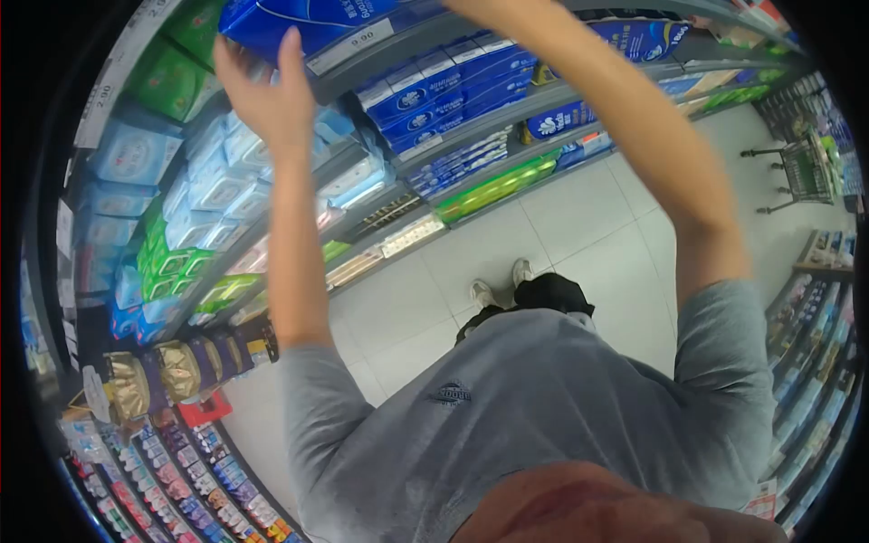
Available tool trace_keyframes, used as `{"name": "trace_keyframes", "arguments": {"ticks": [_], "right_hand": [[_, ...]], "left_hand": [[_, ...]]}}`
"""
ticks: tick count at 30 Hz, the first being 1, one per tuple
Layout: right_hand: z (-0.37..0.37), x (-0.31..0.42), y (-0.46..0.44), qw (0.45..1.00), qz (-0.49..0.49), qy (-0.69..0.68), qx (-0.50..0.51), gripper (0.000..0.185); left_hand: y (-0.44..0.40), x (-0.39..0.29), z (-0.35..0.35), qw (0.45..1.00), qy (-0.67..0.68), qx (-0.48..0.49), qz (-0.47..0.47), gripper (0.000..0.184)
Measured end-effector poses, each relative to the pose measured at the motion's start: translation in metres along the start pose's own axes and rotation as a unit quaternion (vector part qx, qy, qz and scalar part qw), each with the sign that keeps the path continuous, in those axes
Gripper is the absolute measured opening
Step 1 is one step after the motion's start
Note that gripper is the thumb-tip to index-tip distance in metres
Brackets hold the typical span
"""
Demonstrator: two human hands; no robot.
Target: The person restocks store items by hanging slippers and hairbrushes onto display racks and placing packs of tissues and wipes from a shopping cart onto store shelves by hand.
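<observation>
At the top left, my left hand (pixel 270 95) is raised with thumb and fingers apart around the near left end of a blue package (pixel 303 23). The package lies at the shelf edge, behind a price label (pixel 358 43) reading 9.90. My right arm reaches up to the top edge of the view, where only a blurred part of my right hand (pixel 493 11) shows; its fingers are cut off. Below the shelf edge are stacked blue tissue packs (pixel 444 86). Light blue wipe packs (pixel 222 185) fill the shelf beneath my left hand.
Green packs (pixel 172 81) stand at the upper left. A shopping cart (pixel 804 172) is at the right on the tiled floor (pixel 579 213). Gold bags (pixel 176 369) hang at the lower left, near curved shelves of small goods (pixel 195 475). More shelves (pixel 815 380) line the right side.
</observation>
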State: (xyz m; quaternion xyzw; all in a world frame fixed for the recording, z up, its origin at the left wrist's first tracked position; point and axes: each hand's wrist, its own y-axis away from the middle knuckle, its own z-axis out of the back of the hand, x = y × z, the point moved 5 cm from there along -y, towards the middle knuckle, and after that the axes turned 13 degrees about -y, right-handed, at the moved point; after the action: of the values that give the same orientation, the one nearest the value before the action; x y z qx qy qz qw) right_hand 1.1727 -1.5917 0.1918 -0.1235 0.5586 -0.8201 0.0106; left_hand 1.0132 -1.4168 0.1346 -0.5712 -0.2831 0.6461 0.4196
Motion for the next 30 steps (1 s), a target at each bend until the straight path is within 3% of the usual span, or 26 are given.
{"name": "trace_keyframes", "arguments": {"ticks": [1,3,4,5,6,7,8,9,10,11,12,13,14,15,17,19,22,23,24,25,26,27,28,30], "right_hand": [[0.008,0.018,0.023,0.993,0.077,0.067,-0.067,0.047],[0.012,0.005,0.085,0.998,0.042,0.024,-0.039,0.039],[0.021,0.007,0.118,0.998,0.028,-0.026,-0.054,0.025],[0.022,-0.005,0.170,0.998,-0.042,-0.039,0.012,0.024],[0.025,-0.027,0.239,0.965,-0.217,-0.033,0.143,0.026],[0.036,-0.047,0.318,0.925,-0.339,-0.032,0.168,0.031],[0.049,-0.083,0.449,0.859,-0.466,-0.029,0.209,0.036],[0.084,-0.095,0.571,0.747,-0.610,0.021,0.263,0.045],[0.139,-0.092,0.725,0.712,-0.637,0.061,0.290,0.047],[0.209,-0.057,0.803,0.617,-0.721,0.089,0.303,0.042],[0.279,-0.019,0.876,0.501,-0.792,0.123,0.327,0.037],[0.348,0.021,0.942,0.381,-0.839,0.153,0.357,0.032],[0.385,0.062,0.918,0.297,-0.862,0.129,0.389,0.024],[0.426,0.108,0.883,0.273,-0.962,-0.001,0.021,0.025],[0.504,0.162,0.878,0.203,-0.971,0.060,-0.111,0.021],[0.571,0.203,0.929,0.165,-0.958,0.130,-0.196,0.020],[0.605,0.218,0.996,0.197,-0.909,0.148,-0.335,0.018],[0.592,0.195,0.980,0.194,-0.882,0.109,-0.416,0.015],[0.578,0.165,0.970,0.173,-0.907,0.077,-0.376,0.020],[0.562,0.129,0.964,0.203,-0.913,0.019,-0.352,0.022],[0.546,0.087,0.938,0.256,-0.908,-0.011,-0.331,0.023],[0.532,0.047,0.920,0.297,-0.908,-0.019,-0.295,0.023],[0.524,0.006,0.889,0.360,-0.909,-0.007,-0.210,0.020],[0.517,-0.065,0.864,0.508,-0.856,-0.010,-0.097,0.027]], "left_hand": [[0.032,-0.015,0.004,0.993,-0.077,-0.080,-0.036,0.067],[0.095,-0.032,0.005,0.983,-0.157,-0.069,-0.061,0.056],[0.137,-0.028,-0.003,0.989,-0.137,-0.036,-0.045,0.051],[0.182,-0.030,-0.012,0.993,-0.106,0.058,-0.018,0.044],[0.237,-0.017,-0.028,0.986,-0.069,0.146,0.040,0.038],[0.304,0.001,-0.043,0.959,-0.006,0.221,0.179,0.037],[0.359,0.002,-0.047,0.920,-0.055,0.325,0.213,0.033],[0.461,0.048,-0.045,0.865,-0.127,0.442,0.203,0.036],[0.571,0.088,-0.018,0.801,-0.177,0.529,0.216,0.042],[0.689,0.130,0.028,0.630,-0.249,0.695,0.239,0.045],[0.740,0.127,0.074,0.486,-0.267,0.798,0.237,0.043],[0.755,0.114,0.106,0.403,-0.270,0.839,0.247,0.041],[0.759,0.102,0.119,0.376,-0.267,0.848,0.263,0.038],[0.766,0.095,0.137,0.347,-0.263,0.856,0.279,0.036],[0.755,0.083,0.119,0.329,-0.262,0.864,0.276,0.033],[0.741,0.076,0.075,0.334,-0.255,0.883,0.212,0.031],[0.719,0.058,-0.051,0.401,-0.208,0.885,-0.111,0.029],[0.711,0.050,-0.103,0.424,-0.213,0.868,-0.151,0.029],[0.697,0.043,-0.158,0.459,-0.221,0.852,-0.122,0.030],[0.676,0.018,-0.228,0.513,-0.194,0.819,0.168,0.028],[0.637,-0.029,-0.302,0.579,-0.137,0.679,0.430,0.028],[0.619,-0.051,-0.377,0.617,-0.101,0.724,0.292,0.021],[0.590,-0.100,-0.435,0.650,0.013,0.687,0.325,0.012],[0.556,-0.182,-0.526,0.646,0.117,0.662,0.362,0.018]]}}
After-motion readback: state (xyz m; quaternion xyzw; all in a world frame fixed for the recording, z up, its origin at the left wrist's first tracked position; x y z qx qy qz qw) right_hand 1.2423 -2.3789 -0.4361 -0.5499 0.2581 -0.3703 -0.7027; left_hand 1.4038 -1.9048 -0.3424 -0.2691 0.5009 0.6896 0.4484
